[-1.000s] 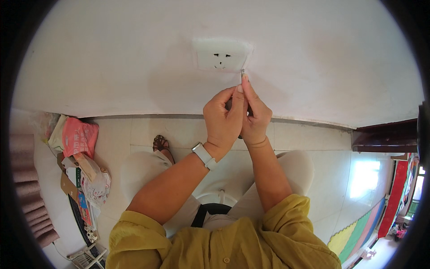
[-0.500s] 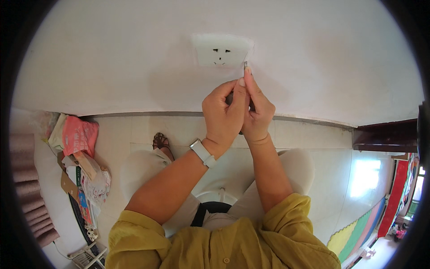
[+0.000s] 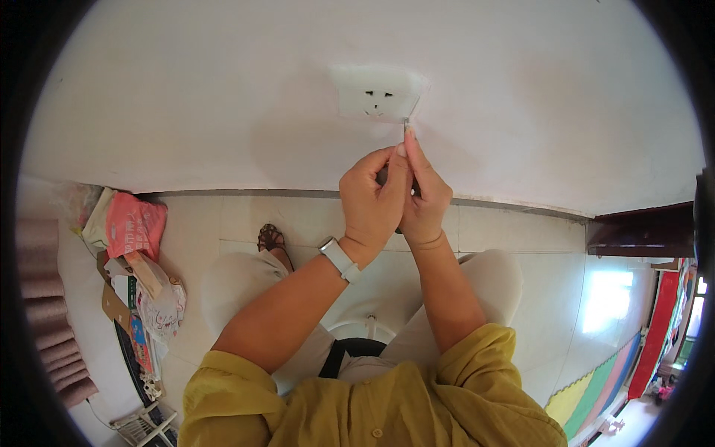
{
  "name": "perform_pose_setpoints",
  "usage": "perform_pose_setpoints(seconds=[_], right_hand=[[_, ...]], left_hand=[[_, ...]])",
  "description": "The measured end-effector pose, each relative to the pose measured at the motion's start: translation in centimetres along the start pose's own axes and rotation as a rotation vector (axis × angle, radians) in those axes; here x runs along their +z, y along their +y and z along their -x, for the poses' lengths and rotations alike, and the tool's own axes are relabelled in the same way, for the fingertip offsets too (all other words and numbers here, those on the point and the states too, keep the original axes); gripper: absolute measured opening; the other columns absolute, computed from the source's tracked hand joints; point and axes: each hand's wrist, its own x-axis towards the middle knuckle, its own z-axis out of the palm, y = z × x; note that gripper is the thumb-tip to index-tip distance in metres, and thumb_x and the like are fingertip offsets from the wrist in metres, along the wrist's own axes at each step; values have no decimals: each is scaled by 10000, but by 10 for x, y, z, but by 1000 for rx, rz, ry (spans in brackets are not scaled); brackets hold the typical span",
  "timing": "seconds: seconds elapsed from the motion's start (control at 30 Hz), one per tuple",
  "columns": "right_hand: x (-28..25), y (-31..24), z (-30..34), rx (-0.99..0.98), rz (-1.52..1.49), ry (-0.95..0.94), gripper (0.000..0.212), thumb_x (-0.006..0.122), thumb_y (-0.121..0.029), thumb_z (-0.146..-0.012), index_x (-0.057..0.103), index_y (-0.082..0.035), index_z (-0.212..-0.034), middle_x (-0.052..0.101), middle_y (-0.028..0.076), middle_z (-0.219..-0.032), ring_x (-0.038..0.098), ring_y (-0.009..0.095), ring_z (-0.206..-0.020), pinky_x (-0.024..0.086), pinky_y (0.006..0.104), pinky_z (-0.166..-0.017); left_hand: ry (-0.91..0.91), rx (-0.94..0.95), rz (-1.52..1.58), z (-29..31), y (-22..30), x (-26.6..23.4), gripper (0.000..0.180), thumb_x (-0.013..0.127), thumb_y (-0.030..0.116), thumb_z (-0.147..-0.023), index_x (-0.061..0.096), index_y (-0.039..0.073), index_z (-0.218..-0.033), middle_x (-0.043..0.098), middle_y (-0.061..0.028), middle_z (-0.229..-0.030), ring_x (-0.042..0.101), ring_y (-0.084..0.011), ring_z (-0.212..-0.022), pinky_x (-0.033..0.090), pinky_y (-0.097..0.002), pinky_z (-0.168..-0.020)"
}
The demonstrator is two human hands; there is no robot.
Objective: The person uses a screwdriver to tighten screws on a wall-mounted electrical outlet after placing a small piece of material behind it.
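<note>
A white wall socket (image 3: 356,100) with dark slots sits in the pale wall. Both my hands are closed together just below its lower right corner, around a slim tool that looks like a screwdriver (image 3: 407,124). Its thin metal tip points up at the plate's lower edge; whether it touches cannot be told. My left hand (image 3: 372,190) wraps the dark handle, thumb upward. My right hand (image 3: 426,195) grips from the other side, with its index finger stretched along the metal shaft. Most of the handle is hidden by my fingers.
A dark skirting strip runs along the wall's foot above the tiled floor. At left lie a pink bag (image 3: 135,227), boxes and plastic bags, beside a brown curtain (image 3: 52,305). Dark wooden furniture (image 3: 640,231) juts in at right, near a coloured striped mat (image 3: 596,387).
The view has shifted slightly, so the socket appears lower and further right. Relative to the plate, the tool's tip has moved a little left along the lower right corner. Both hands keep their grip.
</note>
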Motion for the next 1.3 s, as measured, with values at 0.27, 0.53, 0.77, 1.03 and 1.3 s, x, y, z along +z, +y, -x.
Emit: perform_pose_setpoints(seconds=[0.27,0.53,0.77,1.03,1.3], right_hand=[[-3,0,0,32,-17,4,412,590,-24,-886,515,33,-1287,610,14,-868,494,47,-708,427,170,-642],[-3,0,-7,37,-42,35,401,590,-29,-885,534,9,-1280,602,-3,-858,473,37,-689,418,160,-638],[-7,1,-4,37,-28,28,382,555,65,-851,592,-16,-1222,640,86,-769,528,96,-596,444,187,-597],[-6,-2,-3,38,-40,-7,400,573,81,-828,598,-22,-1214,658,144,-820,570,144,-592,462,200,-594],[-4,-2,-8,-40,-2,29,423,562,98,-819,589,-18,-1225,656,142,-801,587,152,-597,473,206,-598]], left_hand=[[-28,41,-17,-1,2,1,236,589,194,-910,665,-30,-907,620,-40,-680,523,-82,-607,432,-234,-558],[-20,74,-17,-9,5,5,224,600,195,-897,673,-15,-870,623,-62,-660,523,-103,-563,428,-249,-536],[2,19,1,-2,-1,11,229,595,197,-903,673,-16,-871,608,-48,-647,505,-90,-556,412,-244,-523],[32,62,-18,-1,1,9,216,594,178,-905,670,-21,-872,608,-42,-645,513,-81,-570,418,-239,-531],[-68,-9,24,-2,11,2,246,583,192,-933,666,-37,-968,624,8,-760,501,-38,-683,432,-201,-599]])
